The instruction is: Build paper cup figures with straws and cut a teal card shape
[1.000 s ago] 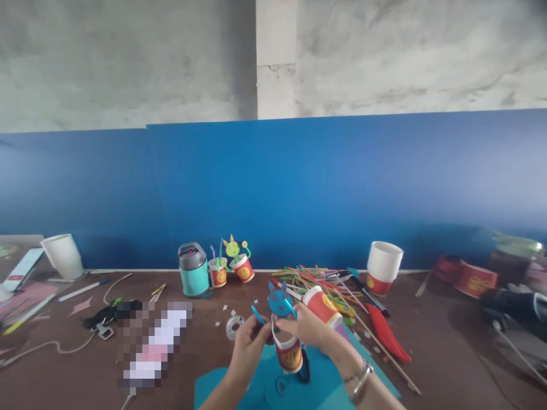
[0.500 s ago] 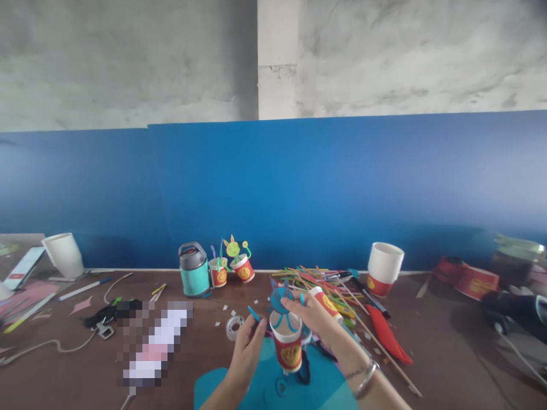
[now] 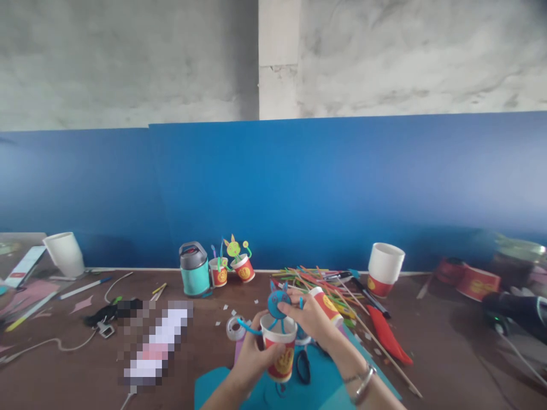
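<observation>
My left hand [image 3: 259, 354] wraps round a red and white paper cup [image 3: 285, 357], thumb across its front. Out of the cup's mouth rises a blue paper animal head [image 3: 278, 303] with pointed ears and a drawn face, on blue pipe-cleaner-like stems. My right hand [image 3: 314, 317] pinches that head, thumb on its front and fingers behind. One blue stem [image 3: 248, 326] sticks out over the cup's left rim. Beneath lies a blue sheet [image 3: 318, 387], with black-handled scissors [image 3: 303, 366] on it.
A tape roll [image 3: 235, 328] lies left of the cup. Behind stand a teal flask [image 3: 194, 270] and finished-looking cup figures [image 3: 243, 266]. Rightward are coloured stems [image 3: 305, 275], another paper cup [image 3: 327, 306], stacked cups [image 3: 385, 269] and a red pouch [image 3: 384, 333]. A pixelated patch covers the left.
My left hand has let the blue stem's end go and closed round the cup, which has shifted slightly left and down. My right hand stays on the blue head.
</observation>
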`<state>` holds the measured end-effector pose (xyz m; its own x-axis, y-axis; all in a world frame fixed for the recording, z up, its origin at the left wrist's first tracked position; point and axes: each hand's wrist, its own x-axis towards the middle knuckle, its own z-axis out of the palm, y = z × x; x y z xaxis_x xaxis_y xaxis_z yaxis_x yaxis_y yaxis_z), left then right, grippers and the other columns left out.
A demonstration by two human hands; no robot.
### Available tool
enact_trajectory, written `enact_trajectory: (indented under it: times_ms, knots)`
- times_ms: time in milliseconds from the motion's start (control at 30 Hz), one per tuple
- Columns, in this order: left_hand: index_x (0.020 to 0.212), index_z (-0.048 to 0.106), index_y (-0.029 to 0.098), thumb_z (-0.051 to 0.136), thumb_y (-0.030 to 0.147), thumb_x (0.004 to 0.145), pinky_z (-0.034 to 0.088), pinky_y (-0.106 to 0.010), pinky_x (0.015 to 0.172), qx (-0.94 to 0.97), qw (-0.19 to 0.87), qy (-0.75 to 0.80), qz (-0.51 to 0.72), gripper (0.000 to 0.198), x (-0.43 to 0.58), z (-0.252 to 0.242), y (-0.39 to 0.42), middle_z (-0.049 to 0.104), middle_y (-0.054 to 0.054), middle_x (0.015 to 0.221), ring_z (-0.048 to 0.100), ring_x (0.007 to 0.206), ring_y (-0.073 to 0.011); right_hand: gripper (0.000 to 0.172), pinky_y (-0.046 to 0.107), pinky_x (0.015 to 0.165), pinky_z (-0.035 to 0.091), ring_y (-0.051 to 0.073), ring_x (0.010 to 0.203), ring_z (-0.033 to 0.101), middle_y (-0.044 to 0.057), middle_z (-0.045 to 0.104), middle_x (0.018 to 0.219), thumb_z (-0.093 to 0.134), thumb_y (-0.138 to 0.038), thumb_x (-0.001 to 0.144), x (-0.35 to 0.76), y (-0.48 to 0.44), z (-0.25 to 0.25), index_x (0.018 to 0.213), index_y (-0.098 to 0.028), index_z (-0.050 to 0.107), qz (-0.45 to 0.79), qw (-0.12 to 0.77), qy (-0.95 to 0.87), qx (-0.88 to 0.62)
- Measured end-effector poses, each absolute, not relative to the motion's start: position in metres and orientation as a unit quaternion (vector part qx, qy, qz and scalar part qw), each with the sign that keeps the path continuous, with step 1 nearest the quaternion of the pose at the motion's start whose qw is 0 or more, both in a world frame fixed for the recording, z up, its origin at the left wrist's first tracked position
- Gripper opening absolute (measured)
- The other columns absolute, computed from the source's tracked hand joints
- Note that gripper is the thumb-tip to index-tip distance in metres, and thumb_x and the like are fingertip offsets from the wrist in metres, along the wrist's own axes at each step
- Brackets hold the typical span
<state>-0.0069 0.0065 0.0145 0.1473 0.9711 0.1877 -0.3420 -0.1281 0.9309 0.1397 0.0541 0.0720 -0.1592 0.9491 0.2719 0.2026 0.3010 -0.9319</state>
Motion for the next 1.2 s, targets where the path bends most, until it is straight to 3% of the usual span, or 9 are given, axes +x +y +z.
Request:
enact_trajectory:
  times_ms: [100, 267, 400, 600, 767, 967, 1067, 1200]
  knots:
    - [0.118, 0.057, 0.021, 0.081, 0.049, 0.059, 0.049, -0.041, 0.089, 0.477, 0.576, 0.312, 0.585, 0.070, -0.0051, 0.0154, 0.0076, 0.070, -0.011, 0.108, 0.064, 0.102, -0.0304, 0.041, 0.036, 0.086, 0.044, 0.026, 0.092, 0.059, 0.007, 0.067, 0.084, 0.072, -0.051, 0.063, 0.1396, 0.0558, 0.0706, 0.043, -0.019, 0.055, 0.369, 0.484, -0.645, -0.462]
    - [0.120, 0.056, 0.022, 0.080, 0.048, 0.060, 0.048, -0.043, 0.089, 0.451, 0.585, 0.306, 0.600, 0.070, -0.0043, 0.0143, 0.0074, 0.069, -0.012, 0.109, 0.064, 0.100, -0.0307, 0.030, 0.030, 0.067, 0.046, 0.019, 0.070, 0.057, 0.004, 0.064, 0.071, 0.069, -0.045, 0.067, 0.1339, 0.0517, 0.0705, 0.053, -0.018, 0.066, 0.444, 0.468, -0.638, -0.421]
    - [0.120, 0.056, 0.023, 0.080, 0.048, 0.062, 0.049, -0.042, 0.089, 0.439, 0.593, 0.315, 0.597, 0.068, -0.0056, 0.0172, 0.0056, 0.070, -0.010, 0.109, 0.064, 0.101, -0.0293, 0.033, 0.027, 0.058, 0.043, 0.017, 0.062, 0.054, 0.003, 0.062, 0.064, 0.070, -0.045, 0.066, 0.1317, 0.0506, 0.0699, 0.048, -0.018, 0.064, 0.472, 0.466, -0.630, -0.404]
    - [0.118, 0.058, 0.020, 0.081, 0.048, 0.059, 0.048, -0.044, 0.088, 0.439, 0.617, 0.311, 0.575, 0.069, -0.0064, 0.0129, 0.0076, 0.070, -0.013, 0.109, 0.064, 0.102, -0.0322, 0.033, 0.027, 0.059, 0.042, 0.016, 0.064, 0.053, 0.002, 0.061, 0.064, 0.068, -0.044, 0.067, 0.1339, 0.0514, 0.0717, 0.048, -0.018, 0.062, 0.441, 0.475, -0.625, -0.436]
    - [0.119, 0.057, 0.020, 0.080, 0.049, 0.062, 0.048, -0.044, 0.089, 0.435, 0.621, 0.306, 0.577, 0.069, -0.0074, 0.0121, 0.0068, 0.069, -0.013, 0.111, 0.064, 0.103, -0.0321, 0.037, 0.025, 0.048, 0.033, 0.011, 0.050, 0.040, -0.003, 0.047, 0.048, 0.068, -0.043, 0.066, 0.1352, 0.0521, 0.0707, 0.042, -0.019, 0.053, 0.447, 0.435, -0.639, -0.451]
    - [0.124, 0.055, 0.022, 0.083, 0.046, 0.060, 0.045, -0.044, 0.093, 0.440, 0.645, 0.288, 0.555, 0.073, -0.0063, 0.0163, 0.0038, 0.070, -0.012, 0.111, 0.063, 0.105, -0.0319, 0.037, 0.026, 0.057, 0.040, 0.015, 0.060, 0.051, 0.000, 0.058, 0.056, 0.070, -0.046, 0.065, 0.1384, 0.0540, 0.0695, 0.045, -0.017, 0.058, 0.420, 0.446, -0.639, -0.464]
    - [0.126, 0.054, 0.023, 0.082, 0.046, 0.061, 0.044, -0.045, 0.094, 0.436, 0.642, 0.283, 0.564, 0.075, -0.0075, 0.0157, 0.0050, 0.068, -0.012, 0.114, 0.062, 0.106, -0.0323, 0.034, 0.026, 0.057, 0.042, 0.016, 0.060, 0.054, 0.000, 0.062, 0.057, 0.068, -0.049, 0.069, 0.1388, 0.0522, 0.0713, 0.057, -0.017, 0.067, 0.454, 0.411, -0.644, -0.458]
    - [0.129, 0.051, 0.025, 0.079, 0.045, 0.066, 0.040, -0.046, 0.099, 0.419, 0.620, 0.296, 0.594, 0.073, -0.0128, 0.0156, 0.0084, 0.067, -0.013, 0.117, 0.058, 0.114, -0.0321, 0.046, 0.029, 0.069, 0.048, 0.021, 0.077, 0.062, 0.004, 0.070, 0.077, 0.065, -0.056, 0.072, 0.1379, 0.0527, 0.0705, 0.094, -0.016, 0.071, 0.494, 0.449, -0.620, -0.413]
